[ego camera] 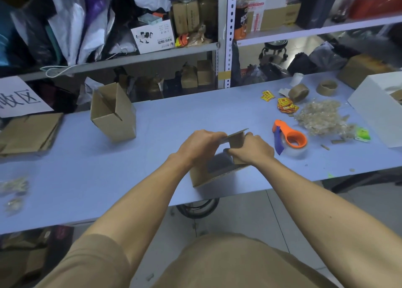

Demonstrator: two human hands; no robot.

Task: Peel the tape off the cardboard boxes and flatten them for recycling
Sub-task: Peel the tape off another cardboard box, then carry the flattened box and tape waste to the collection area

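A small brown cardboard box (208, 174) stands open on the blue table (87, 179) near its front edge, in front of me. My left hand (200, 145) grips one of its raised top flaps from the left. My right hand (252, 149) grips the box's upper edge from the right, fingers curled over the cardboard. A second open cardboard box (113, 113) stands tilted on the table to the far left. A pile of flattened cardboard (28, 133) lies at the table's left end.
An orange tape dispenser (290, 138) lies right of my hands. Behind it are a heap of crumpled clear tape (322, 118), yellow-red stickers (286, 106) and two brown tape rolls (299, 92). A white box (378, 111) sits at the far right. Cluttered shelves (152, 55) rise behind the table.
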